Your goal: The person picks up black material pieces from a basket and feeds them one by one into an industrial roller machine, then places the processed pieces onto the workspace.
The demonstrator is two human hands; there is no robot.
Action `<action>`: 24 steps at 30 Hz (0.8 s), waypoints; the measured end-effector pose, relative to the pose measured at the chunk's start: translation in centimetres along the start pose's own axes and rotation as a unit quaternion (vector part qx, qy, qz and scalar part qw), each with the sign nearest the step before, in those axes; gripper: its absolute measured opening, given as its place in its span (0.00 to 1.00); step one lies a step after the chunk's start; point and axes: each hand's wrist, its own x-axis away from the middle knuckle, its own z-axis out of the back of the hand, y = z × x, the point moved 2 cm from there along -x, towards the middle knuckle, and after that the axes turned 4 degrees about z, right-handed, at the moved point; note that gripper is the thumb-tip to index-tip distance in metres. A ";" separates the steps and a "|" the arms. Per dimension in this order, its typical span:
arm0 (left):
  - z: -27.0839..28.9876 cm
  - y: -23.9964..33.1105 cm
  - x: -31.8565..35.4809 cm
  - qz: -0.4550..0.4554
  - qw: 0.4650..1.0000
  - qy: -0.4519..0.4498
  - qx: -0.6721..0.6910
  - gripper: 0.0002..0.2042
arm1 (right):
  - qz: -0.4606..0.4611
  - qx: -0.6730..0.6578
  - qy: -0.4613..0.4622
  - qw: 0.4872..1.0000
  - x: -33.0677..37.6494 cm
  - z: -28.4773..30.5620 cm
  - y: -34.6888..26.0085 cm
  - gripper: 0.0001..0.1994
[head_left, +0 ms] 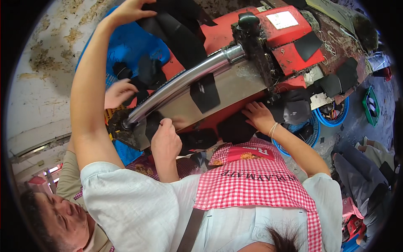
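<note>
My left hand (pixel 128 11) reaches far over the red machine (pixel 222 33), its fingers closed around the edge of long black fabric pieces (pixel 178 38) draped there. Close to my body, my right hand (pixel 259 117) lies with fingers spread on a black fabric piece (pixel 237 127) at the machine's near edge. Between my hands a curved chrome bar (pixel 189 82) crosses above a shiny metal plate (pixel 237 80). On that plate rests a flat black fabric piece (pixel 205 93).
On the left, a co-worker's hands (pixel 166 140) work at the plate's end. A blue basket (pixel 161 47) stands behind the bar. Rightward are dark fabric stacks (pixel 338 84), blue baskets (pixel 315 133) and a green tray (pixel 370 110). Other people sit at far right.
</note>
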 end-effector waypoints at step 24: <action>-14.3 6.7 3.8 -0.063 0.990 -0.004 0.128 0.12 | -0.050 -0.398 0.110 0.910 -0.7 10.4 -4.4 0.08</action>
